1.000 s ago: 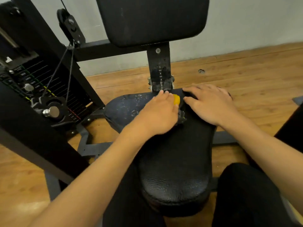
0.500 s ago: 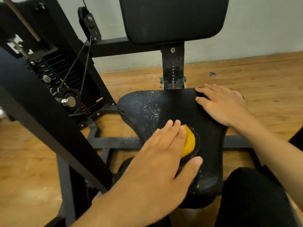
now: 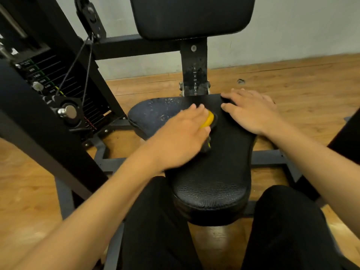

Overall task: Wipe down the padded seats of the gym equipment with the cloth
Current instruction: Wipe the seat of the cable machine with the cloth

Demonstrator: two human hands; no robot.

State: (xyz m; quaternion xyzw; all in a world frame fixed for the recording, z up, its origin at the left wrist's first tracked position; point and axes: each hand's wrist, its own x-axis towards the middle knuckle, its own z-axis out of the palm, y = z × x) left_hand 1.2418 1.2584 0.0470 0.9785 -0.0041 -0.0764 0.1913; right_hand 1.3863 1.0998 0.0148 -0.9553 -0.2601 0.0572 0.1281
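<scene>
Now my left hand (image 3: 181, 133) presses the yellow cloth (image 3: 209, 118) onto the seat (image 3: 214, 184) near its back edge, fingers (image 3: 194, 112) nearly straight. My right hand (image 3: 253, 112) lies flat on the far right corner, holding nothing. I judge I'm mid-wipe; next comes a sweep left over the droplets (image 3: 165, 103).

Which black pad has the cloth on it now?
The lower, horizontal seat pad: the left hand presses the yellow cloth onto it. The upright back pad above is untouched.

Weight stack (image 3: 58, 82), wooden floor (image 3: 303, 80), wall (image 3: 302, 26)
</scene>
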